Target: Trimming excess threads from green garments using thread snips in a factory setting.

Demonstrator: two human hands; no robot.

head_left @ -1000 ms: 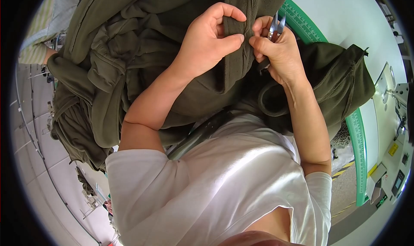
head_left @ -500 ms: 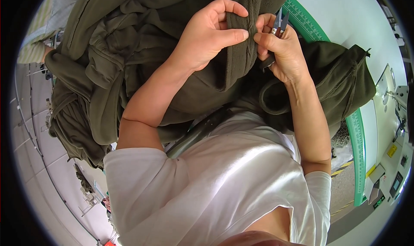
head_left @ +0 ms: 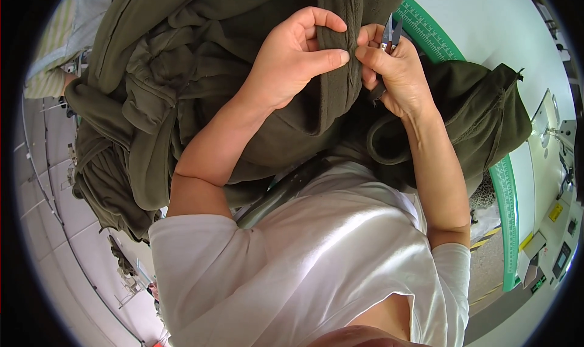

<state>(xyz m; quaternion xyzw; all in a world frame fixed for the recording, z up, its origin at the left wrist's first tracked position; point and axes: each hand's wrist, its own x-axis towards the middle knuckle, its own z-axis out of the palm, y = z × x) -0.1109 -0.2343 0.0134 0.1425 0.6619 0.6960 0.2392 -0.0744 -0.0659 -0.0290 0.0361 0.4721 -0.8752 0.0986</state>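
Note:
A large dark olive fleece garment (head_left: pixel 267 143) is bunched over my lap and up to the top of the head view. My left hand (head_left: pixel 277 64) pinches a folded, stitched strip (head_left: pixel 336 94) of it between thumb and fingers. Across the strip, my right hand (head_left: pixel 401 76) grips small thread snips (head_left: pixel 390 38), their blades pointing up and away from me. The thumb and forefinger of that same hand also meet at the strip's right edge. What lies between these fingertips is too small to make out.
A white table (head_left: pixel 486 24) with a green ruler-marked edge (head_left: pixel 429 30) curves along the right. More olive cloth (head_left: pixel 477 112) lies over that edge. A sewing machine (head_left: pixel 563 146) stands at the far right. At the upper left is another person's striped clothing (head_left: pixel 52 73).
Both hands keep their hold, and the strip has shifted slightly left. My left hand sits a little lower. The snips stay in my right hand, their blades tilted slightly differently.

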